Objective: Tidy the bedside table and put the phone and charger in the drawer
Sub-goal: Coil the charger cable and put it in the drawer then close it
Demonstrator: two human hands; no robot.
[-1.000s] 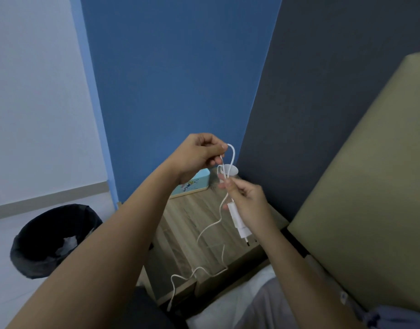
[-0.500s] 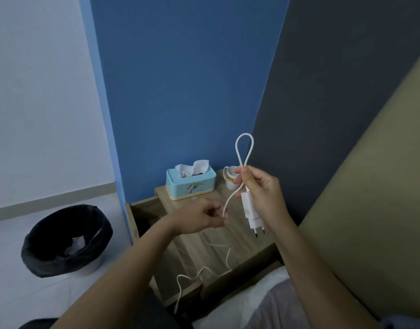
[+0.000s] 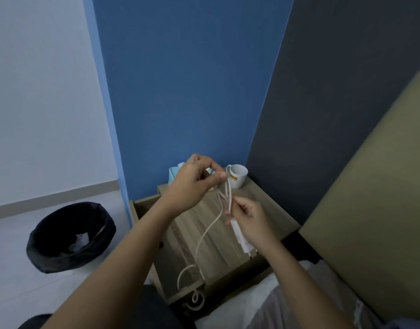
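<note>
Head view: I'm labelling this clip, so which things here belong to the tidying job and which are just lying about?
Part of the job:
- charger plug, in the right hand
- white cable, looped by the left hand
- bedside table

Just lying about:
- white mug
- tissue box, mostly hidden
- black bin

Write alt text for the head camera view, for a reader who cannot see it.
Two bare hands coil a white charger cable above a wooden bedside table: the left hand pinches a loop, the right hand holds cable and white plug adapter. A white mug stands at the table's back; a black bin sits on the floor left.
</note>
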